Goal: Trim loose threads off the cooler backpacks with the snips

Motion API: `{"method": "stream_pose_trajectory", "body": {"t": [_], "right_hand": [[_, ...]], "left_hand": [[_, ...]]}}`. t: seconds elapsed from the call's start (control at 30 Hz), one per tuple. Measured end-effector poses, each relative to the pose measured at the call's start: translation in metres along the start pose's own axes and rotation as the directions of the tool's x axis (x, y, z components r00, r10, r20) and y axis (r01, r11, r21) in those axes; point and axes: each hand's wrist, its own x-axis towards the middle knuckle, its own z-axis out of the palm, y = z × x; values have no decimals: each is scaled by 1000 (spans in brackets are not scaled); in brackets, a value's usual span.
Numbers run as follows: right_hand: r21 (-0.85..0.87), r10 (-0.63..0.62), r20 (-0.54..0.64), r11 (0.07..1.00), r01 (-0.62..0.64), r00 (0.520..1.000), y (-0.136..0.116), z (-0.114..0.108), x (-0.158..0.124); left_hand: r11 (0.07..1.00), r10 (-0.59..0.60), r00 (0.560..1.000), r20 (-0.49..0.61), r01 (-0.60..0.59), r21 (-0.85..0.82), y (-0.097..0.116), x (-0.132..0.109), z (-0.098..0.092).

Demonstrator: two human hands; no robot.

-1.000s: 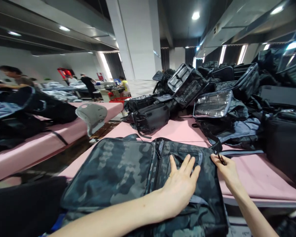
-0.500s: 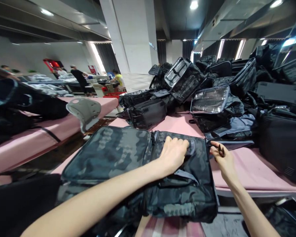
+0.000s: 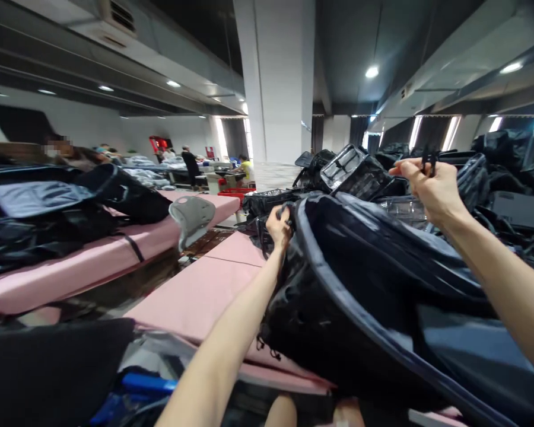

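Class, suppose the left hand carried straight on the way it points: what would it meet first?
Probably the pile of black bags just beyond it on the pink table; the left hand grips the lifted dark bag. Depth is unclear.

A big dark fabric bag (image 3: 382, 284) is hanging tilted above the near pink padded table (image 3: 196, 296). The left hand (image 3: 279, 224) is gripping its upper left edge, and the right hand (image 3: 429, 184) is pinching a small black tool (image 3: 428, 158) above its far right side. A heap of dark bags (image 3: 356, 172) is sitting behind it, and a grey plastic chair back (image 3: 191, 216) is standing to its left.
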Motion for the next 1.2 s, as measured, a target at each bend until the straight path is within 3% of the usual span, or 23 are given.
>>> {"method": "stream_pose_trajectory", "body": {"t": [0.07,0.1,0.13,0.17,0.2,0.23,0.27,0.33,0.4,0.43,0.5,0.57,0.63,0.7,0.73,0.8,0.9,0.97,1.03,1.1,1.17,1.2], "right_hand": [[-27,-14,266,999,22,964,-23,18,-31],[-43,-5,473,999,29,881,-32,29,-53],[-63,9,651,997,42,759,-38,41,-76],[-85,24,798,994,74,602,-43,51,-98],[-136,54,849,984,118,526,-46,61,-118],[-191,79,871,964,186,486,-48,69,-134],[-255,100,866,931,261,490,-49,76,-145],[-371,95,816,841,393,570,-50,86,-157],[-433,36,774,759,487,633,-51,92,-161],[-440,-3,769,722,533,639,-53,94,-162],[-454,-82,771,624,636,631,-57,98,-168],[-465,-180,773,492,736,609,-60,100,-182],[-477,-298,750,375,795,590,-62,100,-199],[-491,-392,719,297,819,573,-60,99,-217],[-496,-416,713,270,826,564,-59,98,-225],[-493,-428,722,233,838,544,-58,98,-237],[-481,-438,720,245,842,539,-61,98,-243],[-461,-458,684,333,822,569,-64,91,-242],[-425,-417,643,504,752,643,-61,73,-239],[-412,-285,610,683,603,739,-50,42,-235],[-524,-90,527,749,406,845,-31,2,-231],[-629,5,440,715,304,898,-21,-19,-229]], "left_hand": [[986,-114,993,-15,115,120,-44,-17,-26],[971,-165,986,-1,162,175,-61,-26,-40],[953,-209,978,23,199,227,-73,-34,-55],[935,-247,968,55,223,275,-82,-39,-69],[919,-273,958,89,233,317,-85,-41,-83],[906,-289,950,119,231,354,-84,-40,-96],[897,-293,946,141,220,383,-79,-38,-108],[889,-270,947,176,175,423,-59,-31,-125],[873,-303,907,294,140,468,-32,-29,-131],[857,-361,847,390,135,498,-19,-30,-129],[812,-497,671,551,136,567,6,-37,-120],[786,-580,529,620,166,595,21,-46,-110],[792,-609,449,654,301,531,25,-56,-107],[768,-590,378,713,536,351,19,-67,-112],[731,-562,368,741,640,236,13,-74,-116],[647,-503,409,762,762,17,-1,-89,-127],[570,-477,490,729,804,-168,-18,-106,-137],[552,-484,508,713,809,-202,-21,-113,-140],[561,-486,513,707,804,-198,-17,-118,-139],[595,-479,521,706,785,-175,-7,-126,-137],[641,-475,525,706,756,-131,6,-140,-133],[661,-480,522,705,744,-100,13,-149,-132]]}}
